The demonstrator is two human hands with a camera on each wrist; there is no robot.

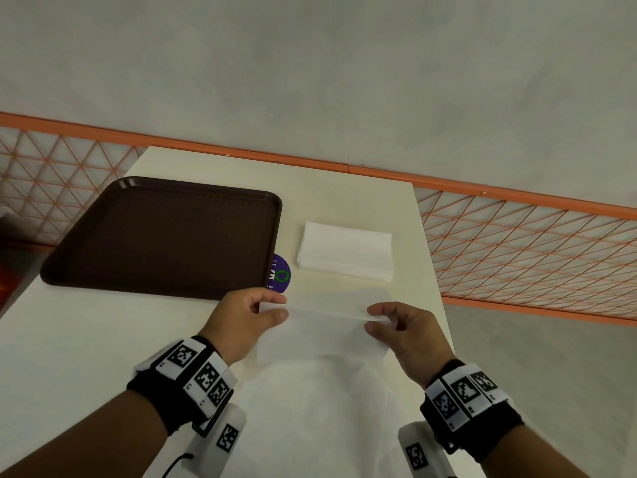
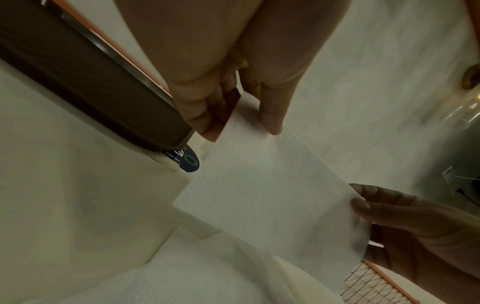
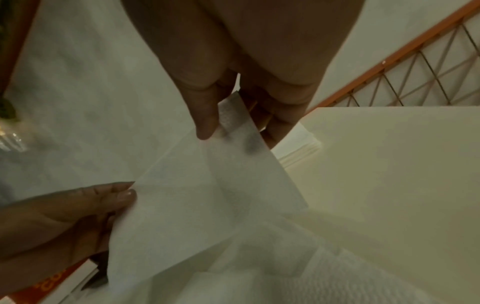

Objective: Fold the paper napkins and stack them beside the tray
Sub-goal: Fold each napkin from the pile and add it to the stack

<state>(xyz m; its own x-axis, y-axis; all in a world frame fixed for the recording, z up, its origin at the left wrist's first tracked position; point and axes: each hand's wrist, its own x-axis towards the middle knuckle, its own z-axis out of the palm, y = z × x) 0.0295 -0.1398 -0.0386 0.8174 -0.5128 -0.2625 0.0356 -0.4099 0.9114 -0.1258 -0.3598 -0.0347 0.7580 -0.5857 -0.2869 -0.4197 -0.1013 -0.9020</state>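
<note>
A thin white paper napkin (image 1: 324,326) is held up over the near part of the table. My left hand (image 1: 272,307) pinches its left top corner between thumb and forefinger, close to the tray's near right corner. My right hand (image 1: 374,319) pinches the right top corner. The wrist views show the same sheet (image 2: 259,195) (image 3: 197,205) stretched between both hands. A stack of folded napkins (image 1: 345,250) lies to the right of the empty dark brown tray (image 1: 162,236). More loose white napkin paper (image 1: 317,408) lies below the held sheet.
The cream table (image 1: 86,339) ends at its right edge near the stack. An orange lattice railing (image 1: 527,246) runs behind and to the right. A round purple sticker (image 1: 281,276) shows beside the tray.
</note>
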